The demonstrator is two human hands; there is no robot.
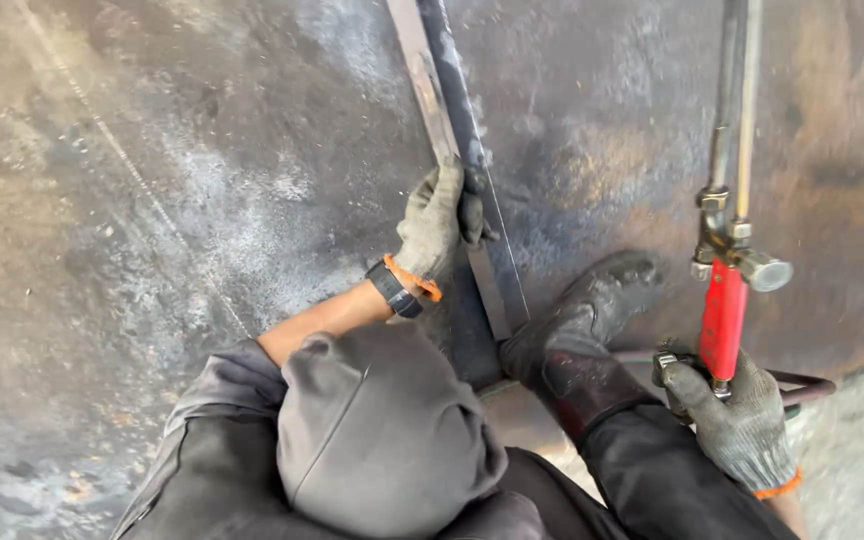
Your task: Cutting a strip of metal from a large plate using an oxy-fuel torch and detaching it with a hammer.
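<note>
Crouching on steel plate [202, 150]: left hand [437, 225] clamps down on angle bar [442, 120], arm stretched forward. Right hand [737, 420] grips red-handled cutting torch [724, 300] upright, well right of bar, beside boot [582, 330].

place: metalworking or fabrication yard | floor: large scorched, rust-stained steel plate [202, 180] | stock: long steel angle bar [442, 110] lying on it | tool: red-handled gas cutting torch [724, 300] with hoses | wear: work gloves, heavy boot [582, 330]
</note>
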